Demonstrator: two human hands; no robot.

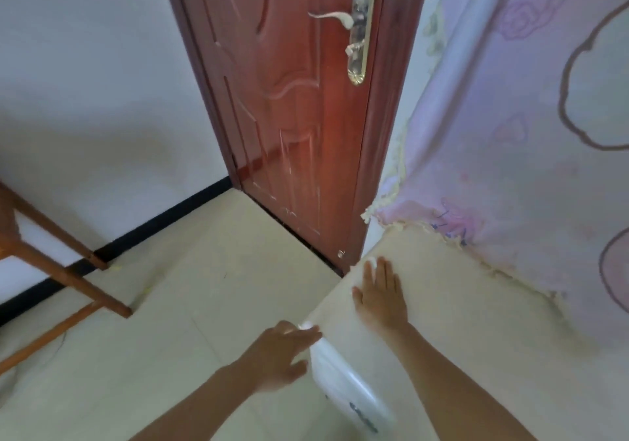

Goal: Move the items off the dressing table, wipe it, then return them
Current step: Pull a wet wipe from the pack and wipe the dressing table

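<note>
the right hand [381, 294] lies flat on the cream tabletop [459, 304] near its far left corner. its fingers are straight and spread a little, grasping nothing, and a small white wipe [373, 262] shows just under the fingertips; whether it is cloth or paper cannot be told. the left hand [282, 352] hangs beside the tabletop's left edge, blurred, with its fingers stretched out and relaxed, not curled around anything. its fingertips touch or nearly touch a small white patch [308, 325] at the edge, too smeared to name. below that edge the dressing table's glossy white drawer front [343, 386] faces left, with a dark handle [364, 416] low on it. a pink flowered cloth [510, 117] with a frayed cream fringe hangs down behind the tabletop on the right, and its lower hem rests along the back of the surface. straight ahead stands a closed red-brown door [289, 100] with a pale lever handle [335, 16] on a gold plate. a brown wooden frame [61, 270], the legs of some piece of furniture, stands on the cream tiled floor [204, 270] at the left, near the black skirting [153, 226] along the white wall [85, 66].
</note>
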